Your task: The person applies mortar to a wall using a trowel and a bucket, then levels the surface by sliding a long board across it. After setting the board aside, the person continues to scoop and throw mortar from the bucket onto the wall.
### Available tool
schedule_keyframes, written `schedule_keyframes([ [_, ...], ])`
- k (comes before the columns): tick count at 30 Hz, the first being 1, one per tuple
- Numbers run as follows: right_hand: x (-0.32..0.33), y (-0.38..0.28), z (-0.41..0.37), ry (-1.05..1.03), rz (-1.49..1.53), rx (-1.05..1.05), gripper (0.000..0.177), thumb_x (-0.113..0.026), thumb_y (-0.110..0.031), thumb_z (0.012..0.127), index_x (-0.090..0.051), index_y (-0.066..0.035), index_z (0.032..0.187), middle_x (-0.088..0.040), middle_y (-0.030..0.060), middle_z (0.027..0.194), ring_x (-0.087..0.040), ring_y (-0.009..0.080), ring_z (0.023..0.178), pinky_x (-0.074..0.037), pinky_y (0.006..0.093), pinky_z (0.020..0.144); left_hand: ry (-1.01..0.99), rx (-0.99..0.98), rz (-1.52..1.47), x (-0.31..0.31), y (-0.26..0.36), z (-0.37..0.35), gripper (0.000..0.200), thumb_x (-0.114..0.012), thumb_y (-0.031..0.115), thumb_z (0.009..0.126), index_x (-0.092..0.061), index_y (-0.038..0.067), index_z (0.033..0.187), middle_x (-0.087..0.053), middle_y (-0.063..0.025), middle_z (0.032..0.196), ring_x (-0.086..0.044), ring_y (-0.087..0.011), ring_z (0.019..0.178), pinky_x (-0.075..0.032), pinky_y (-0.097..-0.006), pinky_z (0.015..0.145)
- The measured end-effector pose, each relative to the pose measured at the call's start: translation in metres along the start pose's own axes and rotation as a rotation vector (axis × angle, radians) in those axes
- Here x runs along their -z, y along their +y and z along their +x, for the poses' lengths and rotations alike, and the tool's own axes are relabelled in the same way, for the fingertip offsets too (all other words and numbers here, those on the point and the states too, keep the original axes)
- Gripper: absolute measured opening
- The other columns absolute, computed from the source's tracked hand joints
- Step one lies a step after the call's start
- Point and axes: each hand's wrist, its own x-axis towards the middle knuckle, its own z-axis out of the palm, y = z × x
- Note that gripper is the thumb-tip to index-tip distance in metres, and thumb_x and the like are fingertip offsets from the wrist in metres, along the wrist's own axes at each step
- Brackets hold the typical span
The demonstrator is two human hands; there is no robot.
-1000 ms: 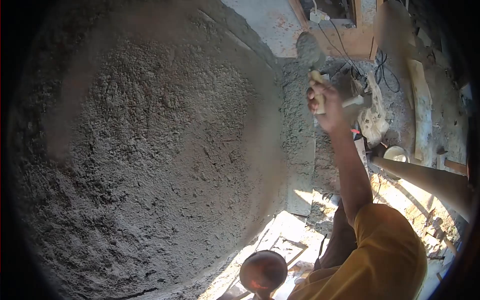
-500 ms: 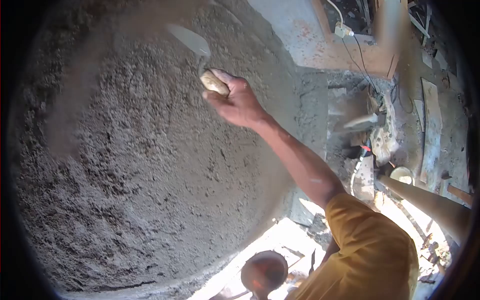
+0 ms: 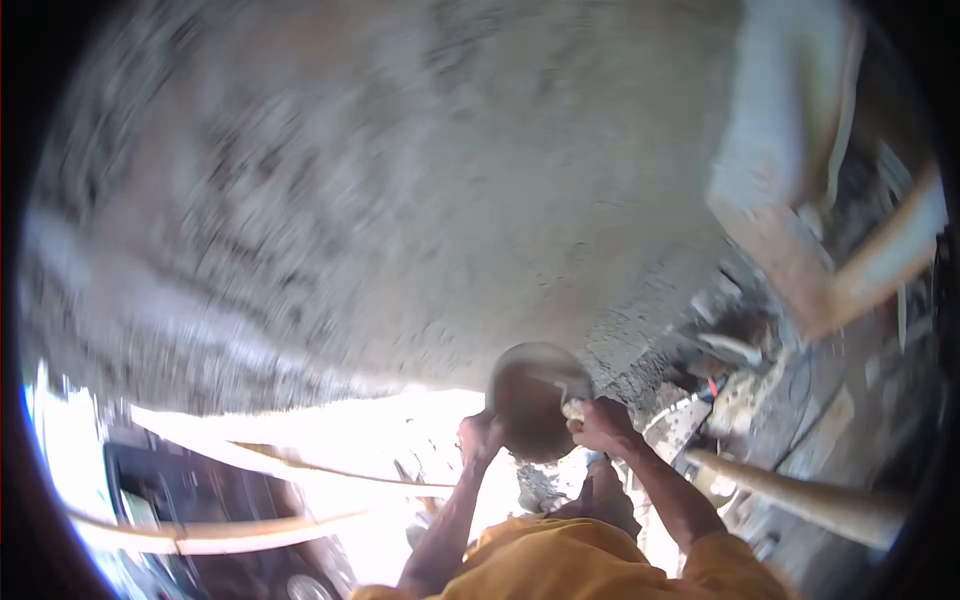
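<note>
A round, dark mortar pan is in front of my chest, close to the foot of the plastered wall. My left hand is closed on the pan's left rim. At the right rim, my right hand grips the pale handle of a trowel. The trowel's blade is blurred and seems to lie over the inside of the pan. What is in the pan cannot be made out clearly.
Wooden poles cross at the lower left and lower right. A blurred wooden frame stands at the upper right. Rubble and boards lie along the right, and a vehicle wheel shows below left.
My right hand has come down from the wall to the pan with the trowel. The view has swung, and my left hand has come into sight on the pan's rim.
</note>
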Motion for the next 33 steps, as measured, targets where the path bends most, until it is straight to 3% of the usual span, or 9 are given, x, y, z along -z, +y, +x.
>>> schedule_keyframes([
  [1, -0.043, 0.007, 0.016, 0.157, 0.005, 0.100, 0.034, -0.069, -0.028, 0.083, -0.072, -0.003, 0.105, -0.075, 0.0194, 0.100, -0.071, 0.0384, 0.099, -0.057, 0.0482, 0.086, -0.008, -0.093, -0.152, 0.001, 0.003, -0.002, 0.030, -0.069, 0.027, 0.085, -0.076, -0.002, 0.087, -0.071, -0.0230, 0.074, -0.071, -0.0257, 0.065, -0.055, -0.0398, 0.066],
  [5, -0.082, -0.053, -0.031, 0.108, -0.456, 0.351, 0.047, -0.069, -0.027, 0.084, -0.066, -0.003, 0.125, -0.071, 0.0281, 0.102, -0.068, 0.0433, 0.104, -0.049, 0.0563, 0.096, 0.165, -0.105, -0.017, 0.040, 0.020, -0.023, 0.025, -0.072, 0.022, 0.076, -0.071, -0.004, 0.074, -0.067, -0.0283, 0.074, -0.069, -0.0446, 0.069, -0.057, -0.0492, 0.070],
  [12, -0.113, -0.143, -0.050, -0.010, -0.581, 0.092, 0.036, -0.068, -0.029, 0.088, -0.075, 0.002, 0.105, -0.069, 0.0319, 0.116, -0.066, 0.0469, 0.112, -0.047, 0.0575, 0.104, 0.265, -0.078, -0.235, 0.083, -0.051, -0.083, 0.027, -0.073, 0.018, 0.072, -0.069, -0.008, 0.077, -0.067, -0.0328, 0.080, -0.069, -0.0492, 0.081, -0.058, -0.0521, 0.075],
  [16, -0.120, -0.206, -0.100, -0.173, -0.804, 0.200, 0.041, -0.068, -0.031, 0.087, -0.075, 0.000, 0.112, -0.071, 0.0308, 0.112, -0.066, 0.0472, 0.114, -0.049, 0.0562, 0.102, 0.312, -0.039, -0.308, 0.124, -0.083, -0.116, 0.025, -0.073, 0.017, 0.071, -0.070, -0.007, 0.078, -0.068, -0.0320, 0.081, -0.069, -0.0495, 0.082, -0.058, -0.0523, 0.076],
  [19, -0.148, -0.179, -0.053, 0.042, -0.556, 0.146, 0.042, -0.069, -0.032, 0.086, -0.074, -0.001, 0.115, -0.073, 0.0290, 0.104, -0.070, 0.0470, 0.106, -0.050, 0.0567, 0.099, 0.325, -0.040, -0.336, 0.153, -0.098, -0.138, 0.024, -0.073, 0.017, 0.072, -0.071, -0.006, 0.079, -0.068, -0.0319, 0.083, -0.069, -0.0495, 0.083, -0.058, -0.0525, 0.077],
  [22, -0.180, -0.191, -0.067, -0.070, -0.876, 0.338, 0.045, -0.068, -0.030, 0.087, -0.069, -0.004, 0.124, -0.074, 0.0271, 0.097, -0.072, 0.0465, 0.097, -0.052, 0.0569, 0.094, 0.324, -0.062, -0.375, 0.167, -0.107, -0.152, 0.024, -0.073, 0.017, 0.073, -0.072, -0.005, 0.080, -0.068, -0.0318, 0.084, -0.069, -0.0494, 0.083, -0.058, -0.0526, 0.078],
  [27, -0.163, -0.222, -0.096, -0.193, -0.972, 0.430, 0.051, -0.062, -0.028, 0.092, -0.060, -0.011, 0.140, -0.073, 0.0234, 0.109, -0.065, 0.0458, 0.111, -0.043, 0.0576, 0.103, 0.340, -0.022, -0.409, 0.172, -0.133, -0.164, 0.024, -0.072, 0.017, 0.074, -0.073, -0.005, 0.085, -0.069, -0.0312, 0.083, -0.069, -0.0492, 0.084, -0.058, -0.0524, 0.079],
  [30, -0.159, -0.238, -0.076, 0.087, -0.878, 0.561, 0.049, -0.063, -0.026, 0.092, -0.061, -0.009, 0.139, -0.073, 0.0266, 0.104, -0.068, 0.0464, 0.104, -0.048, 0.0579, 0.095, 0.316, -0.037, -0.341, 0.190, -0.114, -0.185, 0.029, -0.073, 0.018, 0.074, -0.074, -0.004, 0.093, -0.069, -0.0307, 0.086, -0.070, -0.0485, 0.086, -0.057, -0.0527, 0.082],
  [33, -0.160, -0.227, -0.055, 0.150, -0.746, 0.278, 0.043, -0.067, -0.024, 0.089, -0.068, -0.005, 0.128, -0.072, 0.0305, 0.100, -0.071, 0.0469, 0.099, -0.052, 0.0560, 0.090, 0.358, 0.013, -0.377, 0.184, -0.118, -0.179, 0.034, -0.072, 0.019, 0.075, -0.073, -0.003, 0.101, -0.070, -0.0298, 0.092, -0.070, -0.0477, 0.091, -0.057, -0.0527, 0.085],
])
